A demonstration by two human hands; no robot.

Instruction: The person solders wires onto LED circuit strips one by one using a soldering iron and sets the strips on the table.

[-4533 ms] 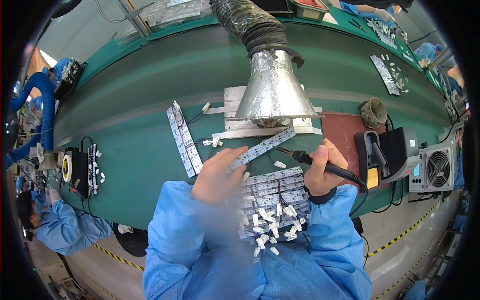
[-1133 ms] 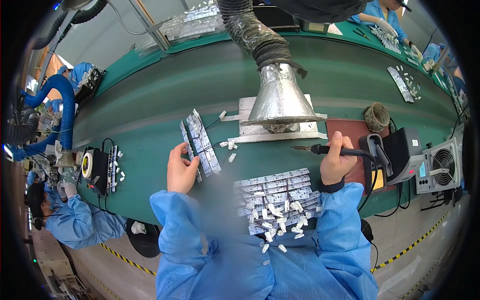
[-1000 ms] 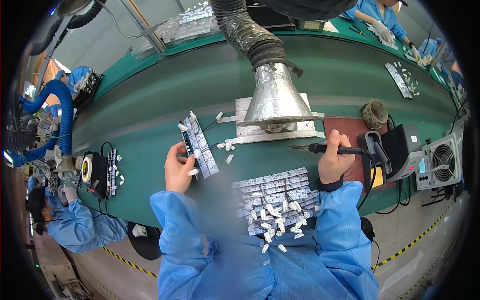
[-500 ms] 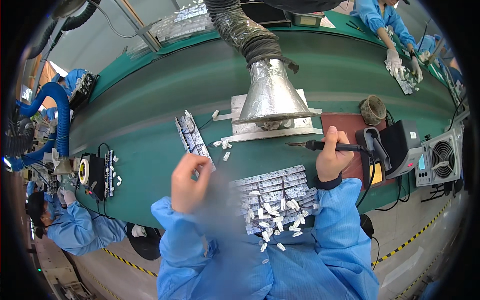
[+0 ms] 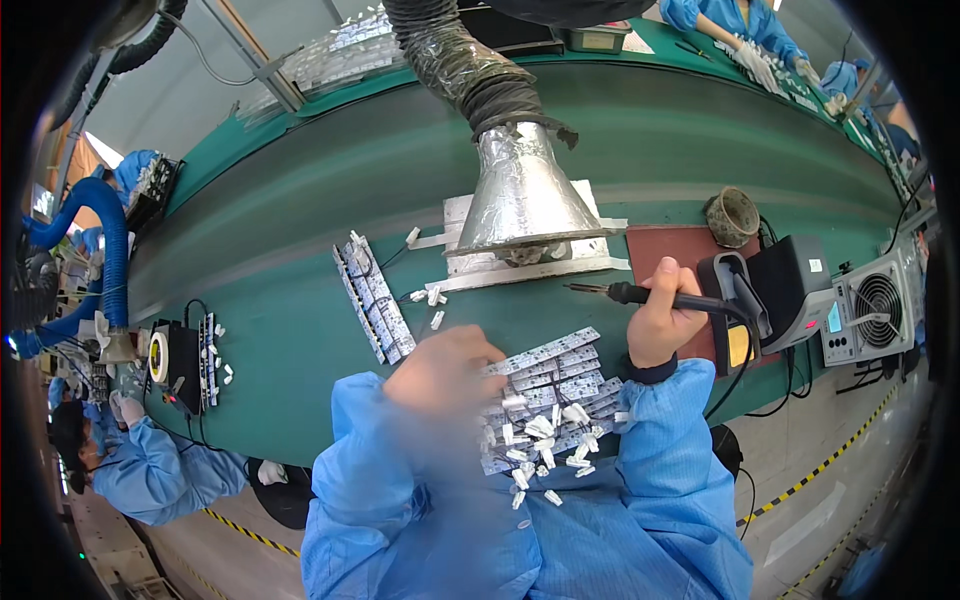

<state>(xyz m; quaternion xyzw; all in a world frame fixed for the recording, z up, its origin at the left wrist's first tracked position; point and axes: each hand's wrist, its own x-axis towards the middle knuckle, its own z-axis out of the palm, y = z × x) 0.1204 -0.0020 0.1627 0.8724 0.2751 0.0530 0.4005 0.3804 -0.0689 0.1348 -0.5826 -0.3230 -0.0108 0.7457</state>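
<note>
Right hand point(image 5: 662, 320), right of centre, grips a soldering iron point(image 5: 640, 294), tip pointing left. Left hand point(image 5: 445, 372), lower centre, is blurred, grip unclear, over the boards point(image 5: 555, 385) on the green counter point(image 5: 300, 260).

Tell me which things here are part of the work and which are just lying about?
In use:
right hand gripping the soldering iron
left hand over the board stack
white connectors
fume hood

Lying about:
board strip
wire coil
fan
tape roll
</note>
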